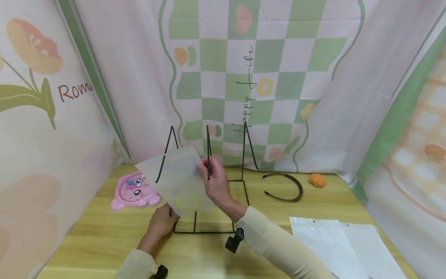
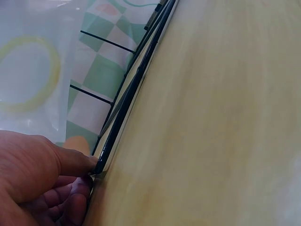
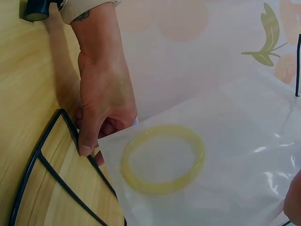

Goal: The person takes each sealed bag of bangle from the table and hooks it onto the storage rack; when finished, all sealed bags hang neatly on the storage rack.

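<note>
A translucent plastic bag [image 1: 177, 182] with a yellow ring [image 3: 162, 188] inside is tilted at the left hook [image 1: 161, 166] of a black wire rack [image 1: 205, 232]. The hook crosses the bag near its upper edge and seems to pass through it. My right hand [image 1: 217, 182] pinches the bag's right side, behind the middle hook [image 1: 208, 155]; only a fingertip shows in the right wrist view. Low on the left, my left hand [image 1: 162, 223] grips the front corner of the rack's base, thumb on the wire [image 2: 110, 136].
A pink cartoon clock [image 1: 137, 192] lies left of the rack. To the right are a dark headband [image 1: 297, 192] and an orange fuzzy lump [image 1: 317, 179]. White plastic bags [image 1: 320, 240] lie at the front right. A patterned curtain [image 1: 230, 85] hangs behind the wooden table.
</note>
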